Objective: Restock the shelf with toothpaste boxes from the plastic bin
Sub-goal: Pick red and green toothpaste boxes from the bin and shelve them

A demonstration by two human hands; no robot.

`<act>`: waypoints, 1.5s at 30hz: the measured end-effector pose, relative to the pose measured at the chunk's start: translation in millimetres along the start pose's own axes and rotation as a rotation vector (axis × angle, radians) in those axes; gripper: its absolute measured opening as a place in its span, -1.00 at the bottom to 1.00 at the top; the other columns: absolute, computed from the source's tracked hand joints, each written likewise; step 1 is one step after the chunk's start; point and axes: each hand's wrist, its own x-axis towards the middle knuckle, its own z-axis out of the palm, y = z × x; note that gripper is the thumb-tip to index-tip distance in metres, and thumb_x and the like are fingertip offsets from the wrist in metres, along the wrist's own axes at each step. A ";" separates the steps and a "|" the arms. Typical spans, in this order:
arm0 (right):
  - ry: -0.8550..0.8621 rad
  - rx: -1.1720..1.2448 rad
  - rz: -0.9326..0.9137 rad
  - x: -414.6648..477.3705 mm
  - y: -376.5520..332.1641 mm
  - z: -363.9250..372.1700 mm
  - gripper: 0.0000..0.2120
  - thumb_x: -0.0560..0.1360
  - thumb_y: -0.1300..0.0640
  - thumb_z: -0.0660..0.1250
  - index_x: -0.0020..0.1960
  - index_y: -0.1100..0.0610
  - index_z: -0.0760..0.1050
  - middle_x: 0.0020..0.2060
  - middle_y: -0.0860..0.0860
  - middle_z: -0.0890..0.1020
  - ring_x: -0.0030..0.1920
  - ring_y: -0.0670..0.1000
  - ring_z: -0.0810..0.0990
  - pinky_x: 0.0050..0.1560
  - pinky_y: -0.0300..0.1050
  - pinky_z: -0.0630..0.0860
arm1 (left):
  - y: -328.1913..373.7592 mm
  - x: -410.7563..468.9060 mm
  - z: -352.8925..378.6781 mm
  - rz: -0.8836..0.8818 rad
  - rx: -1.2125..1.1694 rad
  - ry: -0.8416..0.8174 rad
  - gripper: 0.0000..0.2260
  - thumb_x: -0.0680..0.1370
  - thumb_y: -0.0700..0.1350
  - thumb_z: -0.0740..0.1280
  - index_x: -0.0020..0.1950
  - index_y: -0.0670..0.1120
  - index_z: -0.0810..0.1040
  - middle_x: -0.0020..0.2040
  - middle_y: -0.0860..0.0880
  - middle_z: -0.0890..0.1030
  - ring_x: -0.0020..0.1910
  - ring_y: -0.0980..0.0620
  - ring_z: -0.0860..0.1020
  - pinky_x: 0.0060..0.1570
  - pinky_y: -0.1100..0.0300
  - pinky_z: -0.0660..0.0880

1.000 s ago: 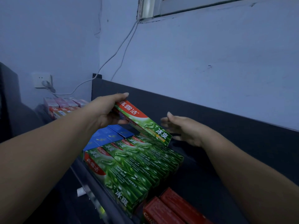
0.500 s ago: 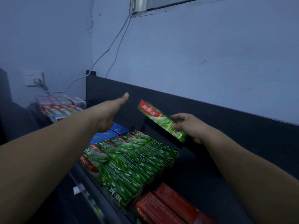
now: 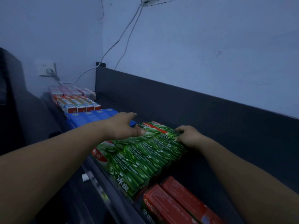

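Observation:
Several green toothpaste boxes (image 3: 139, 160) lie side by side in a stack on the dark shelf (image 3: 210, 167). My right hand (image 3: 188, 136) has its fingers curled over the rearmost green box (image 3: 161, 128) at the back of that row, pressing it down beside the others. My left hand (image 3: 124, 126) hovers flat over the left end of the green row, fingers spread and holding nothing. The plastic bin is not in view.
Red toothpaste boxes (image 3: 174, 202) lie at the front right. Blue boxes (image 3: 90, 117), red-and-white boxes (image 3: 77, 104) and pink boxes (image 3: 71, 91) line the shelf to the left. The shelf's dark back panel (image 3: 178, 101) stands against the wall, with a socket (image 3: 47, 69) and cables.
The green box passed from my left hand to my right, then went down onto the back of the green row. My left hand let go and lowered over the boxes.

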 end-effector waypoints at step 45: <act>-0.116 -0.304 -0.528 -324.4 -228.9 264.2 -0.47 0.57 -0.04 0.28 0.49 0.04 0.28 0.46 0.07 0.28 0.40 0.11 0.34 0.40 0.05 0.31 | -222.9 -365.8 -66.0 -0.171 0.080 0.073 -0.03 0.29 0.41 0.31 0.54 -0.06 0.14 0.52 -0.09 0.24 0.49 -0.04 0.21 0.44 0.01 0.20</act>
